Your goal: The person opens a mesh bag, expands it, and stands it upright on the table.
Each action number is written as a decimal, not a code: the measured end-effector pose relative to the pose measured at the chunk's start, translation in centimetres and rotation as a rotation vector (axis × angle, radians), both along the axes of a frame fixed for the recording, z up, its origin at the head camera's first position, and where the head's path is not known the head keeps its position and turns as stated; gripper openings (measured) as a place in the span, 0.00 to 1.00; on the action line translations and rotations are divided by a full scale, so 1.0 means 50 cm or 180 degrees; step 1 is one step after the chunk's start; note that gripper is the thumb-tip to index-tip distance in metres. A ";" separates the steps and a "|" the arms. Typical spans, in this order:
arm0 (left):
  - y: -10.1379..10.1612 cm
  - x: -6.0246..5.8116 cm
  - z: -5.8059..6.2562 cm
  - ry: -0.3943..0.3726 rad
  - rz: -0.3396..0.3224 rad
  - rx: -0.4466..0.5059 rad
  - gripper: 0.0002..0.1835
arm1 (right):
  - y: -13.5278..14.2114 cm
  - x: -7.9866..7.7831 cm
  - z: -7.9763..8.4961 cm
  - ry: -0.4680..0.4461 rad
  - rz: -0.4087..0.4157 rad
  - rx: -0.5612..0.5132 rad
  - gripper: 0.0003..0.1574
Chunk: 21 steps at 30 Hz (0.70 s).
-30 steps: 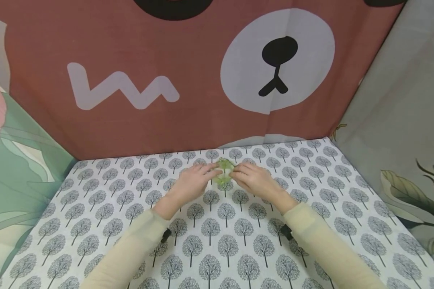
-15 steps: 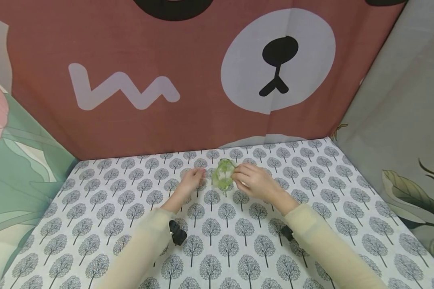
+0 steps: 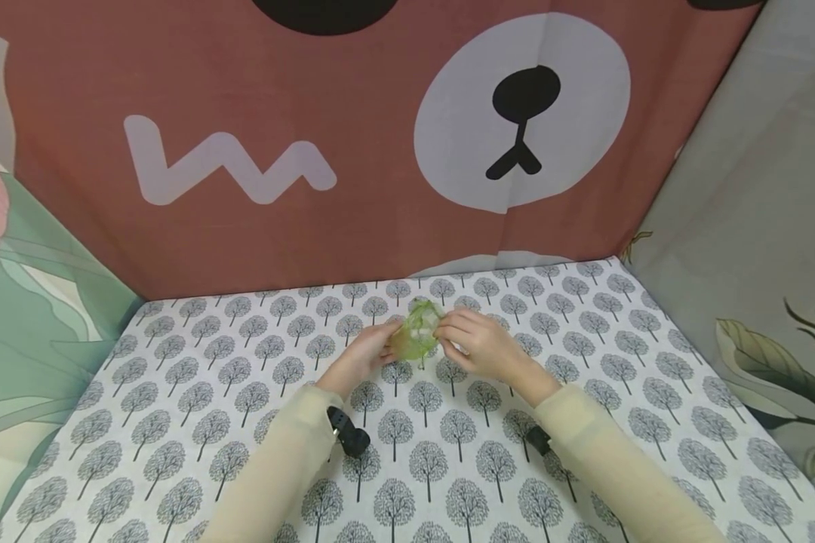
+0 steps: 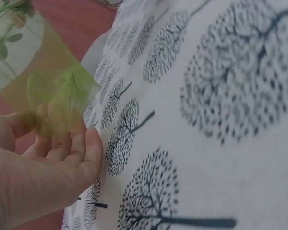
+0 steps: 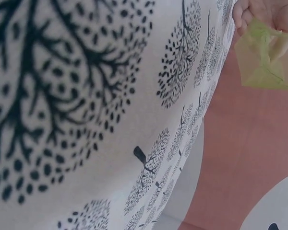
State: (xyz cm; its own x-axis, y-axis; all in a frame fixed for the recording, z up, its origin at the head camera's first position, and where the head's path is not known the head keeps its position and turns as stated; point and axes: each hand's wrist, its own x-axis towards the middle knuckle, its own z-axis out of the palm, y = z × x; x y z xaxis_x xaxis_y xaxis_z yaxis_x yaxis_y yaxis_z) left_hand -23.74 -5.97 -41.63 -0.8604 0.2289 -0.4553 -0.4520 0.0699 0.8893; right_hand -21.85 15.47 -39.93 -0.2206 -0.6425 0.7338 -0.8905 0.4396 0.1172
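A sheer yellow-green pouch (image 3: 416,338) of gauzy fabric hangs above the patterned cloth, between both hands. My left hand (image 3: 363,354) holds its lower left side; the left wrist view shows the thumb and fingers closing on the bottom of the fabric. On the other side, my right hand (image 3: 478,343) pinches the pouch's upper right edge. Dark green leafy detail (image 4: 0,45) shows near the top of the pouch in the left wrist view. In the right wrist view the pouch (image 5: 264,62) hangs by my left hand, and the right hand is out of sight.
White cloth (image 3: 421,467) printed with dark trees covers the table. A reddish-brown curtain (image 3: 360,234) with a bear print stands along the back edge, with patterned curtains (image 3: 740,188) at both sides. Black wrist devices (image 3: 355,437) sit on the sleeves.
My left hand let go of the pouch and drew away to the left, then came back to its lower left side, turned more palm up. The right hand has stayed on the pouch's edge.
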 end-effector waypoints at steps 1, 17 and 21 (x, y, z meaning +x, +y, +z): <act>0.000 0.000 0.000 -0.0022 0.0043 0.0055 0.29 | 0.000 0.000 0.000 0.0014 -0.0001 0.0003 0.06; 0.004 -0.003 -0.005 -0.0276 0.0393 0.0740 0.24 | -0.003 0.001 0.005 0.0107 -0.0006 0.0029 0.07; 0.004 -0.001 -0.001 -0.0272 0.0324 0.0785 0.25 | -0.004 -0.001 0.007 0.0117 0.0026 0.0015 0.07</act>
State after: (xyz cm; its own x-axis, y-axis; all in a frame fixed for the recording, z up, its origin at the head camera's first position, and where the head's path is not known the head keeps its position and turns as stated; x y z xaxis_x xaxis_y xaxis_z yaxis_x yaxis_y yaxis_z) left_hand -23.81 -5.78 -41.68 -0.8456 0.2563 -0.4684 -0.5196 -0.1936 0.8322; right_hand -21.92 15.28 -39.59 -0.1883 -0.6476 0.7384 -0.8891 0.4318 0.1520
